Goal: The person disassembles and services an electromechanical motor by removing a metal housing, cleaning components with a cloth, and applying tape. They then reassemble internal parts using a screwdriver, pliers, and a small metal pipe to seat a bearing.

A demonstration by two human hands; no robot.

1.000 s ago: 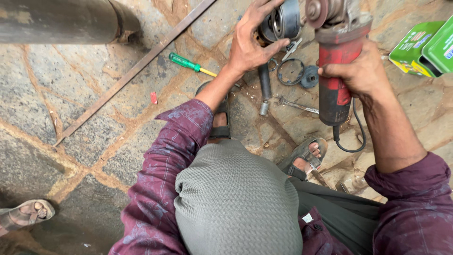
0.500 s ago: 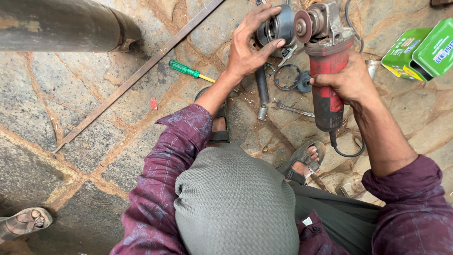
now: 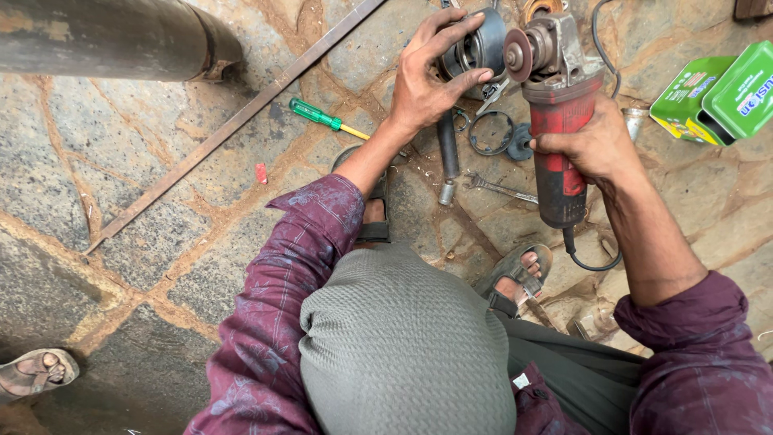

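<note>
A: What are the hands doing?

B: The right hand point(image 3: 592, 145) is wrapped tight around the red body of an angle grinder point(image 3: 555, 121), head pointing away from the person. The left hand point(image 3: 427, 80) cups a grey metal wheel guard point(image 3: 479, 48), fingers curled over its rim, held right beside the grinder's spindle.

A: So how far along is the work?

B: By my reading, partway. The guard is off the tool and the spindle carries only a small round flange point(image 3: 519, 55) — no disc that I can see. A loose ring point(image 3: 491, 133) and a dark round part point(image 3: 521, 142) lie on the stone floor point(image 3: 161, 209) just below the grinder, with a spanner point(image 3: 499, 189) near them and a cylindrical side handle point(image 3: 448, 157) beside it. Those pieces are not yet on the tool.

A: And further out?

B: A green-handled screwdriver point(image 3: 322, 117) to the left of the left forearm, a long flat steel bar point(image 3: 233, 125) running diagonally, a thick dark pipe point(image 3: 105, 36) at the top left. Green boxes point(image 3: 717, 93) sit at the right edge.

A: Anything different from half a second ago?

B: The grinder sits a little more upright in view, and the left hand has closed further around the guard — otherwise both grips match.
</note>
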